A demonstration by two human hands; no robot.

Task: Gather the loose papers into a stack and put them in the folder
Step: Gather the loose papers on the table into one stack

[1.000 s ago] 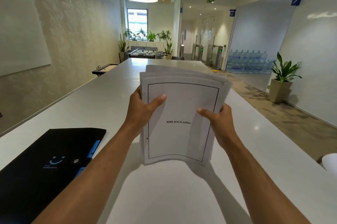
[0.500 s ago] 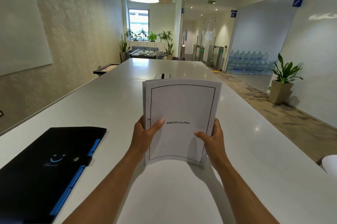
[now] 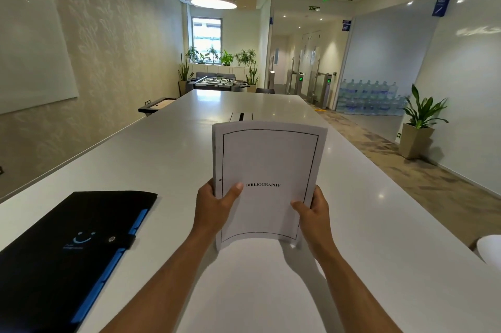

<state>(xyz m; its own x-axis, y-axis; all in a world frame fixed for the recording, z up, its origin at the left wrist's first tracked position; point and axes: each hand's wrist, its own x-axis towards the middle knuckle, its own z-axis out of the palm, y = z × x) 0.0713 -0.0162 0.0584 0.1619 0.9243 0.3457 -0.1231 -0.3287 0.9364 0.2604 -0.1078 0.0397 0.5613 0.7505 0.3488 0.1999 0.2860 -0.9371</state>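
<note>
Bright, even ceiling light (image 3: 213,1); glare spots on table (image 3: 379,224); wide-angle edge distortion.

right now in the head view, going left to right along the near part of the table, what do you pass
black folder → left hand → stack of papers → right hand → white object cut off at the frame edge

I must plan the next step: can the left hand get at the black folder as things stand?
Probably yes, once it lets go. The folder lies flat beside the left hand with bare table between, but both hands grip the papers.
</note>
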